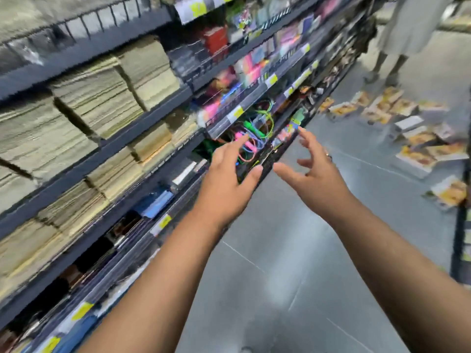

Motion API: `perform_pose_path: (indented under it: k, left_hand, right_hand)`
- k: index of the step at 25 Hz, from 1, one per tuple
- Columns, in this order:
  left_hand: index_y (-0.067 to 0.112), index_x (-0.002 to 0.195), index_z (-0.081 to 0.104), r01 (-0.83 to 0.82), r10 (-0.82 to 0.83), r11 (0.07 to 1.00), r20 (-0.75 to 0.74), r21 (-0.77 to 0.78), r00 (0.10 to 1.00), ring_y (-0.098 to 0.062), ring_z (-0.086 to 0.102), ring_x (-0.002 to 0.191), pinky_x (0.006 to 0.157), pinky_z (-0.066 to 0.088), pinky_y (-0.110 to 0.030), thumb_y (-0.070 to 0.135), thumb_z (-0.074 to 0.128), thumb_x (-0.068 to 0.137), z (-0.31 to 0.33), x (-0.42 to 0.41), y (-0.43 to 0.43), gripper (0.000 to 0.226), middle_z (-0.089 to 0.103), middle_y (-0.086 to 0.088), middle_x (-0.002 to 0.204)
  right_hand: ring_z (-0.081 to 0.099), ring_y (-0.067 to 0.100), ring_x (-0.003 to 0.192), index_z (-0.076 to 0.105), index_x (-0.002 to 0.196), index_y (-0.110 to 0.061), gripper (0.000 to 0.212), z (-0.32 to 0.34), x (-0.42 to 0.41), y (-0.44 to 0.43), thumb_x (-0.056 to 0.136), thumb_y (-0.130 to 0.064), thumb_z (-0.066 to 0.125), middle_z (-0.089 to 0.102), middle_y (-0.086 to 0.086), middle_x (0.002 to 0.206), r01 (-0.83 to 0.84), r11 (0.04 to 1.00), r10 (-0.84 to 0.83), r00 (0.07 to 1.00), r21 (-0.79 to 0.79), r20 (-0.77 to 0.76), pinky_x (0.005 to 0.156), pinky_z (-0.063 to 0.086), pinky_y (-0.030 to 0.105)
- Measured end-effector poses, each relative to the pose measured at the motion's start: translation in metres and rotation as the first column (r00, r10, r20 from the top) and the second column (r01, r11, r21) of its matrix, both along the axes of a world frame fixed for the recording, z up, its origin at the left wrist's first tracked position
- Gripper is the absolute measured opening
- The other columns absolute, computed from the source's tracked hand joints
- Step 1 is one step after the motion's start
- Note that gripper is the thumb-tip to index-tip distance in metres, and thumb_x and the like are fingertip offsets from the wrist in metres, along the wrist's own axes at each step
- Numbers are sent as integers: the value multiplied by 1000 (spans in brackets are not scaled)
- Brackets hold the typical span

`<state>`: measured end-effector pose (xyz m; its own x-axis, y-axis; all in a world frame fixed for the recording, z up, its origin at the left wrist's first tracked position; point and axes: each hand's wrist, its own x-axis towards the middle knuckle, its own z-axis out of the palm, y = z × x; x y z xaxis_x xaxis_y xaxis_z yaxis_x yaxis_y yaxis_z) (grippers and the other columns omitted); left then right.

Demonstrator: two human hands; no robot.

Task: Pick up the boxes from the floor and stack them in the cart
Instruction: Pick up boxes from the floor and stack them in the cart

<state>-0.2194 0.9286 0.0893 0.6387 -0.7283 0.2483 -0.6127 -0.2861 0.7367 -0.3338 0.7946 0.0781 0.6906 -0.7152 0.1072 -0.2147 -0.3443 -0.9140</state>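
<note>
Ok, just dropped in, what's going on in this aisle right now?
A person is in a store aisle with both arms stretched forward. The left hand and right hand are open and hold nothing. The boxes lie scattered on the floor further ahead to the right, none picked up at this moment. Shelves of stock run along the left. Another person stands beyond the boxes. No cart is in view.
</note>
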Motion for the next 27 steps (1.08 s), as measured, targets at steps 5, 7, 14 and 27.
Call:
perform_pose_path:
  k: [5, 7, 14, 27]
  left_hand:
    - [34, 143, 39, 219, -219, 976, -22, -6, 976, -5, 40, 126, 103, 30, -13, 30, 60, 93, -6, 6, -122, 55, 40, 9, 137]
    - [32, 144, 37, 252, -252, 968, -18, 4, 968, -9, 41, 127, 107, 33, -23, 31, 61, 93, -9, 6, -171, 57, 40, 4, 140]
    - [29, 144, 38, 343, -343, 939, -1, -4, 939, -15, 42, 128, 110, 32, -32, 35, 60, 92, -3, -4, -370, 57, 45, -3, 137]
    - [35, 145, 35, 565, -562, 825, -76, 23, 824, -12, 42, 131, 109, 37, -36, 32, 59, 93, -27, 2, -709, 58, 37, 6, 143]
  right_hand:
    - [47, 11, 111, 24, 147, -43, 85, 1, -21, -100, 79, -41, 74, 33, -9, 139, 176, 984, -175, 983, 2, -59, 91, 37, 24]
    - [47, 12, 110, 24, 148, -41, 86, -3, -27, -142, 79, -41, 75, 32, -5, 143, 217, 976, -217, 974, -4, -63, 93, 38, 25]
    - [43, 13, 127, 23, 147, -43, 86, 5, -45, -324, 77, -47, 73, 32, -10, 138, 271, 962, -272, 960, -24, -71, 106, 40, 39]
    - [41, 16, 131, 24, 147, -43, 84, -23, -51, -621, 78, -50, 73, 29, -5, 150, 511, 859, -509, 853, -8, -114, 106, 41, 44]
